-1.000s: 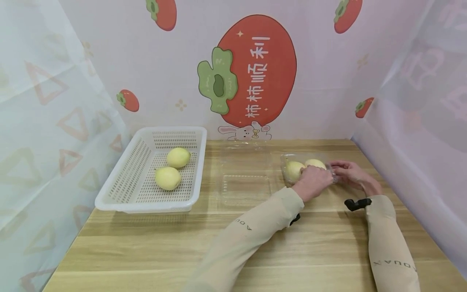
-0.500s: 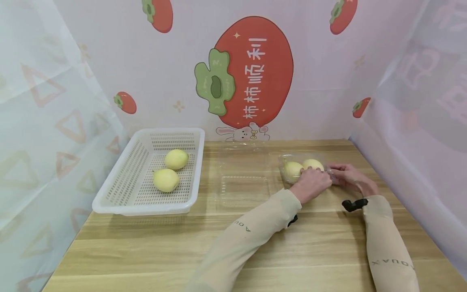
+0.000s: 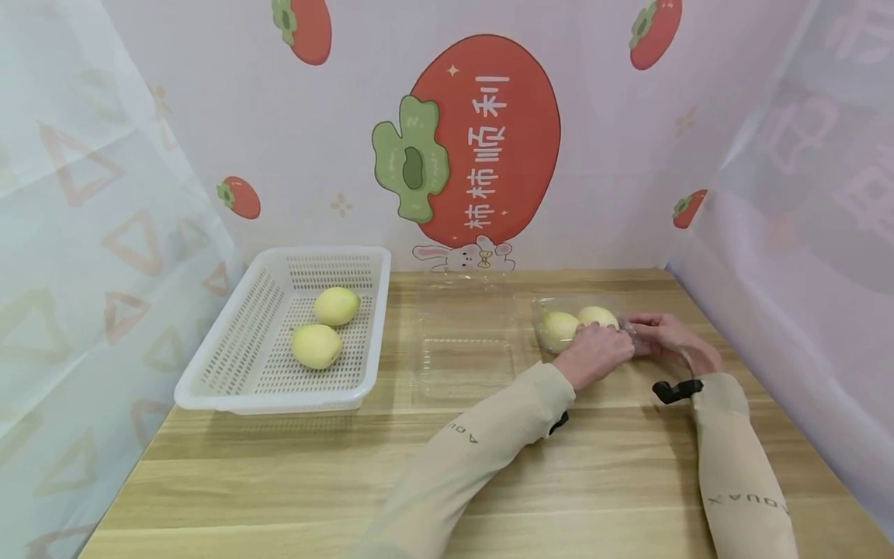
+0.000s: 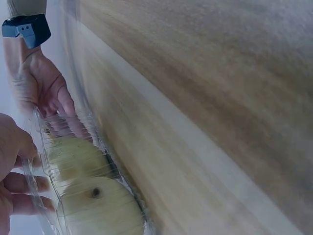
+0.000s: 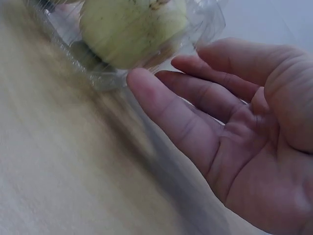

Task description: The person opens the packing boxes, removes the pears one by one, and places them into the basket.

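A clear plastic clamshell box (image 3: 541, 318) stands at the right back of the table with two pale yellow pears (image 3: 561, 328) inside, clear plastic covering them. My left hand (image 3: 597, 355) grips its near side; in the left wrist view the curled fingers (image 4: 27, 183) hook round the plastic edge beside the pears. At the box's right end is my right hand (image 3: 669, 341). The right wrist view shows that hand's palm turned open, with fairly straight fingers (image 5: 181, 115) touching the box's corner and the thumb (image 5: 239, 58) above them.
A white perforated basket (image 3: 373, 341) on the left holds two more pears (image 3: 317, 346). Between basket and hands lies another clear clamshell box (image 3: 466, 369), its lid folded back. A patterned cloth wall (image 3: 601, 210) borders the wooden table (image 3: 293, 481) behind; similar sheets flank both sides.
The head view has shifted slightly, moving everything a little left in it. Both hands stay at the same box, with scarcely any movement against it.
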Demonstrator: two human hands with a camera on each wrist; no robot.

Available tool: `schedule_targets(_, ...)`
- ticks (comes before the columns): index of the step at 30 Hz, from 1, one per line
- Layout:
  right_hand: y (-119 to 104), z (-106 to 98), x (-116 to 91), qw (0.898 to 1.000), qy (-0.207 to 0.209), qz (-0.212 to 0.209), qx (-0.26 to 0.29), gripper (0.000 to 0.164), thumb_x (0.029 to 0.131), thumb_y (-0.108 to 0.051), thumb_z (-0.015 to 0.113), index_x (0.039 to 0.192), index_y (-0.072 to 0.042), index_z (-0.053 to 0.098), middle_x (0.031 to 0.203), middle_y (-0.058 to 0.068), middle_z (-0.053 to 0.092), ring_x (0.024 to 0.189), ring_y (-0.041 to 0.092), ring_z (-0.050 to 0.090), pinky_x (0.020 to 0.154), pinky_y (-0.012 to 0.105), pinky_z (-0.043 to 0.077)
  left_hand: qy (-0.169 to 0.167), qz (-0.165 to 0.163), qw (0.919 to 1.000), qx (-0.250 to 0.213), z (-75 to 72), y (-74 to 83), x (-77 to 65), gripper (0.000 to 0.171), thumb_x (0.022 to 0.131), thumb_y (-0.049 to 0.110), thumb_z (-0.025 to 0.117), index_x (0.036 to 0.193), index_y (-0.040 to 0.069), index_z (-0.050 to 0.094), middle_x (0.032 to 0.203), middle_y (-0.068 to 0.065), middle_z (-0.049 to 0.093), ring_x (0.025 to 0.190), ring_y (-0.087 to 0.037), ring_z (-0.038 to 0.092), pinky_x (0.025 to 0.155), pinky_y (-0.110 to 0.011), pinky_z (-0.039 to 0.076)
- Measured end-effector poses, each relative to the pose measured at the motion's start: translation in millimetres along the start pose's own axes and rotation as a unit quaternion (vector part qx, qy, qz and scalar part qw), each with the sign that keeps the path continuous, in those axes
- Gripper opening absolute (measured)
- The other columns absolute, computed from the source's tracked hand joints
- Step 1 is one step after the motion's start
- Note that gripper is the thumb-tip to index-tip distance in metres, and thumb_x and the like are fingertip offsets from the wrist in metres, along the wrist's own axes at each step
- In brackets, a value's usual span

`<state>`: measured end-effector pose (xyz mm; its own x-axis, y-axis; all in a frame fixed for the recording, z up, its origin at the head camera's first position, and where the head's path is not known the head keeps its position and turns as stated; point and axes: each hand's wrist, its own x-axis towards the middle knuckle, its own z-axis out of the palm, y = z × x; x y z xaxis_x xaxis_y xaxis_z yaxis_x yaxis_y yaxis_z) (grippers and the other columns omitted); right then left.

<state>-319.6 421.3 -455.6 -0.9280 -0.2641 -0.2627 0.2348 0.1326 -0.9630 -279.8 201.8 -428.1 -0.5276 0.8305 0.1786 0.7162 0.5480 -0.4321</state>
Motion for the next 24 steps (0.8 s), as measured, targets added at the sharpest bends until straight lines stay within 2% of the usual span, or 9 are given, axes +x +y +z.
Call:
schedule_targets(7, 1.7, -2.3, 3.6, 1.0, -0.009, 0.007, -0.014, 0.019, 0.1, -0.011, 0.056, 0.097, -0.024, 0.07, 0.09, -0.007, 0.071, 0.079, 0.006, 0.067, 0.072, 0.022, 0.058, -0.009, -0.012, 0.9991, -0.039, -0.7, 1.7, 1.7, 0.025, 0.104, 0.019, 0.047, 0.104, 0.033, 0.067, 0.108, 0.013, 0.069, 0.09, -0.004, 0.065, 0.068, -0.022, 0.057)
schedule_targets(13, -5.9, -6.2, 6.0, 0.999, -0.005, 0.008, -0.041, 0.016, 0.101, -0.011, 0.054, 0.097, -0.021, 0.066, 0.088, -0.008, 0.069, 0.078, 0.004, 0.066, 0.069, 0.02, 0.057, 0.021, -0.016, 0.9993, -0.027, 1.2, -1.0, 1.5, 0.024, 0.104, 0.02, 0.045, 0.104, 0.031, 0.067, 0.104, 0.012, 0.07, 0.085, -0.005, 0.066, 0.065, -0.021, 0.057)
schedule_targets(17, -5.2, -6.1, 2.8, 0.999, 0.008, 0.01, -0.037, 0.015, 0.101, -0.01, 0.053, 0.095, -0.018, 0.064, 0.085, -0.008, 0.067, 0.076, 0.004, 0.064, 0.068, 0.019, 0.056, 0.041, 0.001, 0.999, -0.019, 0.6, -2.2, 0.4, 0.023, 0.103, 0.021, 0.047, 0.105, 0.032, 0.067, 0.104, 0.013, 0.069, 0.087, -0.004, 0.065, 0.067, -0.02, 0.056)
schedule_targets(19, -3.8, -5.8, 0.5, 0.999, 0.014, 0.009, -0.049, 0.014, 0.101, -0.01, 0.053, 0.095, -0.018, 0.063, 0.084, -0.009, 0.065, 0.074, 0.003, 0.062, 0.067, 0.019, 0.055, 0.066, 0.006, 0.9978, 0.0, 2.1, -1.5, -0.3, 0.023, 0.102, 0.02, 0.048, 0.104, 0.032, 0.067, 0.101, 0.013, 0.07, 0.084, -0.003, 0.065, 0.067, -0.018, 0.055)
schedule_targets(22, -1.3, -5.6, 0.0, 0.998, 0.017, 0.006, -0.056, 0.013, 0.101, -0.011, 0.053, 0.095, -0.018, 0.062, 0.083, -0.009, 0.064, 0.072, 0.003, 0.06, 0.066, 0.019, 0.054, 0.088, 0.0, 0.9959, 0.018, 4.5, -0.3, -1.4, 0.024, 0.101, 0.018, 0.048, 0.102, 0.032, 0.068, 0.097, 0.014, 0.07, 0.08, -0.001, 0.065, 0.062, -0.018, 0.055)
schedule_targets(24, -0.2, -6.1, 0.3, 0.997, 0.02, 0.005, -0.077, 0.011, 0.101, -0.013, 0.054, 0.096, -0.021, 0.062, 0.083, -0.011, 0.064, 0.072, 0.002, 0.058, 0.066, 0.019, 0.053, 0.089, -0.004, 0.9959, 0.019, 5.4, -0.4, -1.8, 0.024, 0.102, 0.017, 0.048, 0.104, 0.031, 0.068, 0.097, 0.013, 0.07, 0.078, -0.001, 0.064, 0.061, -0.017, 0.055)
